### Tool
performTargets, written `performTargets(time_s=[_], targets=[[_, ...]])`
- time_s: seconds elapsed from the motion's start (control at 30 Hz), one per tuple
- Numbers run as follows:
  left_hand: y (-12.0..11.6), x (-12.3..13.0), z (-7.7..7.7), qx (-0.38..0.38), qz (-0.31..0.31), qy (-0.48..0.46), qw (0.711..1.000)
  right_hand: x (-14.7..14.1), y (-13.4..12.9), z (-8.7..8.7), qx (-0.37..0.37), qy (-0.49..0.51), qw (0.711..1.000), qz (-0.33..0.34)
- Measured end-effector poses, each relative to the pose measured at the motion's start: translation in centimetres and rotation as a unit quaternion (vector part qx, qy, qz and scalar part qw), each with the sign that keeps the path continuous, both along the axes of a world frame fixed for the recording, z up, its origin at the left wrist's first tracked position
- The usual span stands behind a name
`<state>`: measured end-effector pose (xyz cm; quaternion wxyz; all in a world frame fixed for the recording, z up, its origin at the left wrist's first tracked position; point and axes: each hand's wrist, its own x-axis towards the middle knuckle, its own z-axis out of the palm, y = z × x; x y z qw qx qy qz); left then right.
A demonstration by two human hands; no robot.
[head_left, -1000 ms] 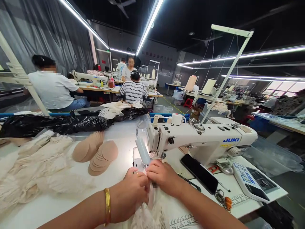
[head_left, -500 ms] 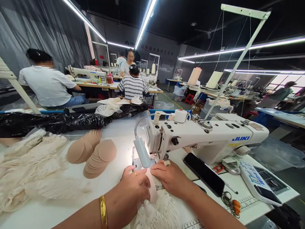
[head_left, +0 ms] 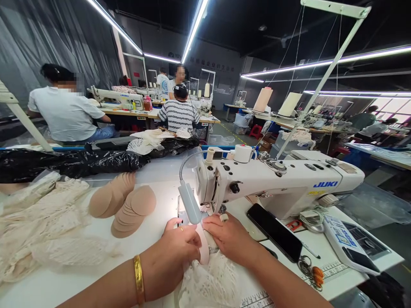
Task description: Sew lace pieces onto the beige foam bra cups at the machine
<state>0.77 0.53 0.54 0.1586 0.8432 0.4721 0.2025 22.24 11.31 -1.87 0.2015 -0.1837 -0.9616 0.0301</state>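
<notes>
My left hand (head_left: 171, 254), with a gold bangle at the wrist and a ring, is closed on a pale beige fabric pad (head_left: 203, 248). Cream lace fabric (head_left: 208, 284) bunches below the pad and runs up between both hands. On the right side, my right hand (head_left: 229, 237) has its fingers together on the lace beside the pad. Both sets of fingertips are close to the needle area of a white sewing machine (head_left: 276, 182). A grey lamp (head_left: 189, 203) on a bendy neck hides the needle and the pad's far end.
Round beige pads (head_left: 141, 203) lie overlapped in two rows to the left. More cream lace (head_left: 45, 218) spreads beyond them. A black phone (head_left: 274, 231), keys with an orange charm (head_left: 317, 276) and a control panel (head_left: 353, 244) sit right. Several people work behind.
The pad and lace have slid slightly forward, toward the needle, with my hands staying on them. The view has shifted a little.
</notes>
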Motion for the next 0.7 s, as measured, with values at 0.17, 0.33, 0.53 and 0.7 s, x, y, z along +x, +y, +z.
performTargets(time_s=[0.17, 0.33, 0.53, 0.7], targets=[[-0.1, -0.1, 0.8, -0.009, -0.011, 0.013, 1.0, 0.2, -0.1, 0.4, -0.006, 0.004, 1.0, 0.002], [0.2, -0.3, 1.9, -0.023, -0.021, 0.025, 0.999, 0.2, -0.1, 0.2, -0.001, 0.007, 1.0, 0.002], [1.9, -1.4, 2.4, -0.032, -0.033, 0.064, 0.997, 0.1, 0.1, 0.0, 0.01, 0.011, 1.0, -0.008], [2.4, -1.9, 2.5, -0.032, -0.028, 0.082, 0.996, 0.4, -0.1, 0.4, -0.015, 0.013, 1.0, 0.013]])
